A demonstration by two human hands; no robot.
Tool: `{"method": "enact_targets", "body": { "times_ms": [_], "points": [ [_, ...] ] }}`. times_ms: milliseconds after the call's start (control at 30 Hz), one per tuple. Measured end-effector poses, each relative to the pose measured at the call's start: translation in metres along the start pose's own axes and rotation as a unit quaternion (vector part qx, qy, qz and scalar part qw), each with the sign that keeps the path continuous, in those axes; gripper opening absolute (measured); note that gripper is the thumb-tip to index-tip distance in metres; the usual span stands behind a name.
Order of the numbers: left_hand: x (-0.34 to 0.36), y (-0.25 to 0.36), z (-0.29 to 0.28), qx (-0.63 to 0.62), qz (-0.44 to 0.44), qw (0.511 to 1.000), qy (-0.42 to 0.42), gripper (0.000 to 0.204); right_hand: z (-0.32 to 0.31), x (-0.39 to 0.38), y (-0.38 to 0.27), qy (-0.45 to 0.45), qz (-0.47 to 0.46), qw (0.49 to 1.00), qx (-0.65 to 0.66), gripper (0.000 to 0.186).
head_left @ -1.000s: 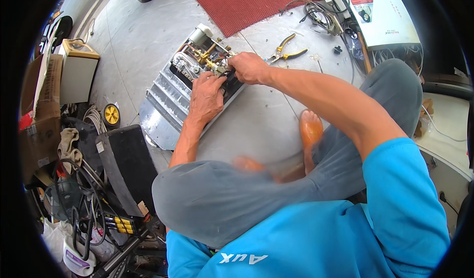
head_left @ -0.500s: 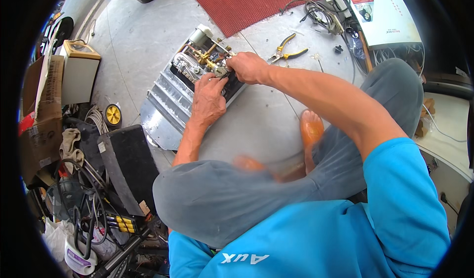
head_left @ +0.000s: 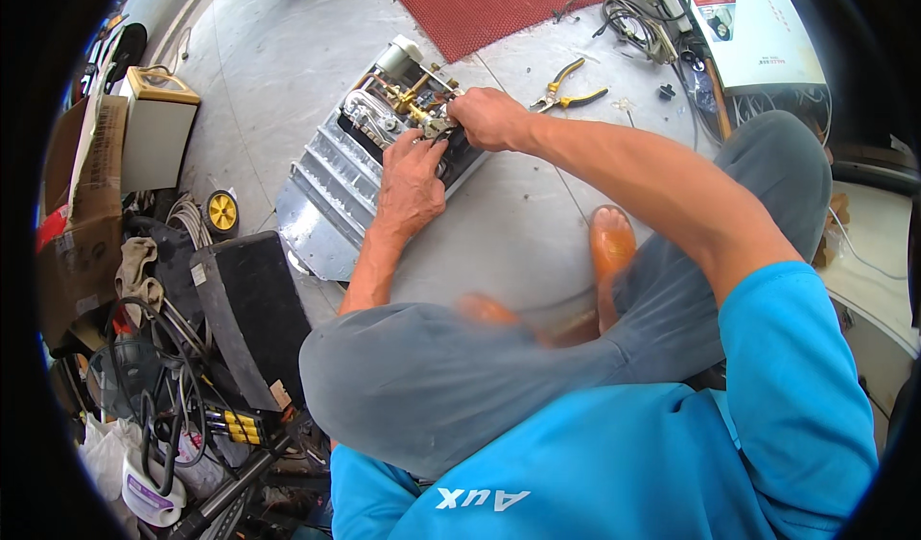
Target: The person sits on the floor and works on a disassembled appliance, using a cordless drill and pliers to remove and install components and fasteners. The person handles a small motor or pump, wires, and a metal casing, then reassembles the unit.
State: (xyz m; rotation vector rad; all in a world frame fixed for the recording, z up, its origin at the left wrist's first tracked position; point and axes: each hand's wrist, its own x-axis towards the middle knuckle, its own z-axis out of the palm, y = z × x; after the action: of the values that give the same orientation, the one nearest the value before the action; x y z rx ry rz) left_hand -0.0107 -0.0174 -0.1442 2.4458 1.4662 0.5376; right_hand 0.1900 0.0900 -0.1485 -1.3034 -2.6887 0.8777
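Note:
A grey metal appliance [head_left: 326,195] with a ribbed casing lies tilted on the floor. Its upper end stands uncovered, showing brass fittings [head_left: 414,106], pipes, wires and a pale cylinder [head_left: 399,56]. My left hand [head_left: 413,187] lies along the casing, fingers bent and closed over small silvery parts beside the brass; its grip is partly hidden. Across from it, my right hand [head_left: 491,120] is closed in a pinch at the edge of the same parts. What sits between those fingers is too small to make out. Yellow-and-black pliers [head_left: 568,91] lie spread on the floor beyond my right wrist.
A red mat [head_left: 460,3] covers the far floor. Coiled cables [head_left: 633,27] and a white box [head_left: 758,32] stand far right. At left are a cardboard box [head_left: 91,166], a yellow wheel [head_left: 222,211], a black panel [head_left: 249,319] and heaped clutter. My bare feet [head_left: 611,238] rest nearby.
The whole view has shifted slightly, with the appliance higher in it. Both hands stay on the same parts; my left fingers have moved only a little.

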Motion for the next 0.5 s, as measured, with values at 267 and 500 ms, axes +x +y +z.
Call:
{"method": "enact_targets", "body": {
  "times_ms": [267,500],
  "points": [
    [-0.001,0.004,-0.002,0.004,0.007,0.999,-0.033,0.052,0.007,-0.003,0.005,-0.001,0.008,1.000,0.014,0.022],
    [-0.010,0.027,0.003,0.077,-0.024,0.997,-0.015,0.066,-0.001,-0.008,-0.004,-0.013,0.032,0.999,0.015,0.023]
  ]
}}
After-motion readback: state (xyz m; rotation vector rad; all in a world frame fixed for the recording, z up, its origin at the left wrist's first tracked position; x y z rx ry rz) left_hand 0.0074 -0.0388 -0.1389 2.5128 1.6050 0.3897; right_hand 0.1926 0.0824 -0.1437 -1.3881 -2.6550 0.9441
